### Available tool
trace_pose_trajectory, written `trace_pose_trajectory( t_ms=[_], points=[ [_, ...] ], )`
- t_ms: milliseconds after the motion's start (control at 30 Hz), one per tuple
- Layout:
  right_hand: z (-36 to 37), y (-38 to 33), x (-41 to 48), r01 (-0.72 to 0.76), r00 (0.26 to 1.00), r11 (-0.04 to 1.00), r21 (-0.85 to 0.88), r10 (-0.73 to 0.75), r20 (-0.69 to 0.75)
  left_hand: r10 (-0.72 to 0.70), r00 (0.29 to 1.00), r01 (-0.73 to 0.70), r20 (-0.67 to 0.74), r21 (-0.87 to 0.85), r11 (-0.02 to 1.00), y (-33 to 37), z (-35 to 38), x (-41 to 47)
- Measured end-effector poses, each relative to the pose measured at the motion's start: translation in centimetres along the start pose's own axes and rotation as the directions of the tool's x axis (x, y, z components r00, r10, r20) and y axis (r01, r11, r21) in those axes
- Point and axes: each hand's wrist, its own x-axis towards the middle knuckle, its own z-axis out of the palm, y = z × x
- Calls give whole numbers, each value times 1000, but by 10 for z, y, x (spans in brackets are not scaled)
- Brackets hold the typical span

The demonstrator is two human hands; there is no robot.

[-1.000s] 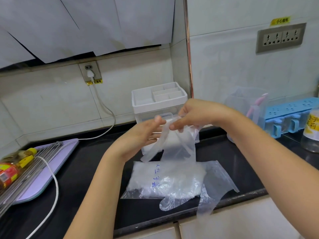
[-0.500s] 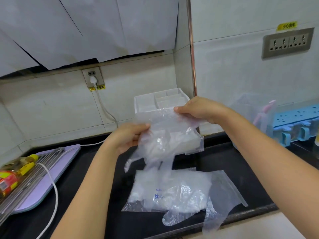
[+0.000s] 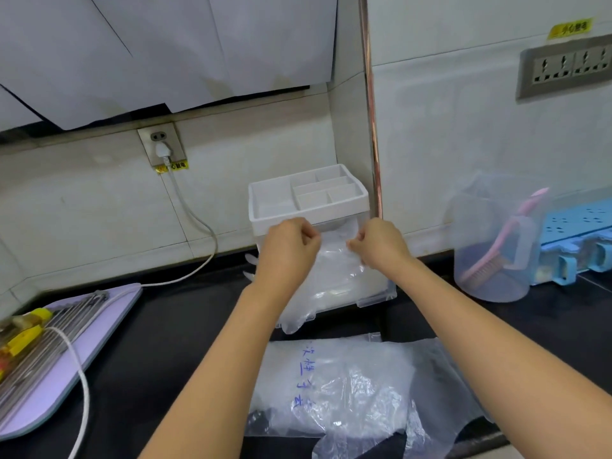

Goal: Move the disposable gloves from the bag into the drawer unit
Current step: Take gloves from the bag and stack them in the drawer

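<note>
- The left hand (image 3: 287, 248) and right hand (image 3: 379, 246), slightly apart, each pinched the glove (image 3: 332, 271) over the open drawer (image 3: 377, 298).
- It probably needed lowering flat, with the hanging end tucked inside.

Both hands (image 3: 288, 250) carried glove (image 3: 334, 266) forward, down over open drawer (image 3: 374, 293).

My left hand (image 3: 288, 250) and right hand (image 3: 381, 248) pinch a thin clear plastic glove (image 3: 334, 270) over the white plastic drawer unit (image 3: 308, 200)'s open drawer (image 3: 381, 293).

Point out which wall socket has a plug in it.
The small socket plate on the back wall: a white plug sits in it. The wide grey panel at right has none.
</note>
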Motion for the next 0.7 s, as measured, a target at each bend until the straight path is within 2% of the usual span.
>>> trace_pose_trajectory(
  t_ms=[67,200,400,467,533,567,633,700],
  points=[
    [3,2,3,-2,1000,997,-71,3,15,-46,984,33,170,76,997,-6,18,5],
    [10,4,5,-17,1000,986,-167,18,9,-161,879,88,448,178,980,-19,43,13],
    [8,3,0,10,1000,944,-329,-1,29,-226,792,102,568,241,965,-36,56,22],
    [2,0,-4,67,995,929,-363,-88,-43,-225,778,112,587,223,968,-42,57,24],
    [-2,-6,-8,204,967,932,-301,-240,-87,-202,778,100,595,200,975,-46,57,24],
    [-3,-10,-10,267,960,941,-206,-279,-31,-185,776,93,602,182,979,-48,58,25],
    [0,-18,-11,304,927,952,-46,-284,246,-147,779,72,610,145,987,-50,59,24],
    [7,-22,-12,310,820,948,-74,-228,525,-120,775,55,621,123,991,-50,58,22]
  ],
)
